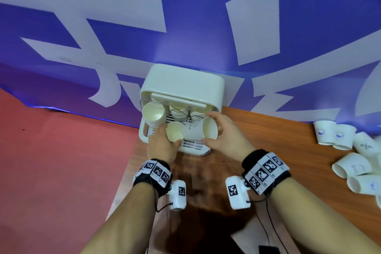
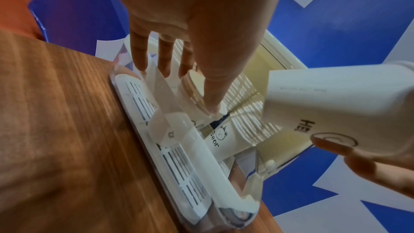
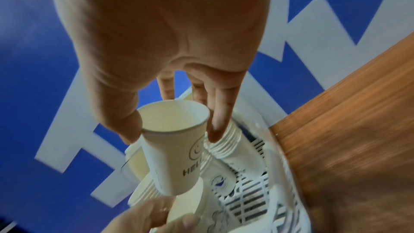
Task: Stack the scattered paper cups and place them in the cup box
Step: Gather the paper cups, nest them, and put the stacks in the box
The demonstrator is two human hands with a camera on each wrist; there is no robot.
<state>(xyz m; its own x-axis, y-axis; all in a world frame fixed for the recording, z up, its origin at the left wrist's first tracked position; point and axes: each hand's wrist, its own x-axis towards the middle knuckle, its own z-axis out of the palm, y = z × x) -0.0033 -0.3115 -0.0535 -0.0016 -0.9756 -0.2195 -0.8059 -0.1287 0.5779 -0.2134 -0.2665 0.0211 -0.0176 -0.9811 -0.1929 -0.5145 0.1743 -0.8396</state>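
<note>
The cream cup box stands open at the table's far edge, with nested cup stacks lying in its pulled-out slotted tray. My left hand holds a short stack of paper cups over the tray, mouth toward me; its thumb lies on the stack's rim. My right hand pinches a single white cup at its rim, just right of that stack. This cup shows a smiley and "HELLO" print, and its base points at the left hand's stack.
Several loose paper cups lie scattered on the wooden table at the far right, some on their sides. A blue and white banner hangs behind the box. Red floor lies left of the table's edge.
</note>
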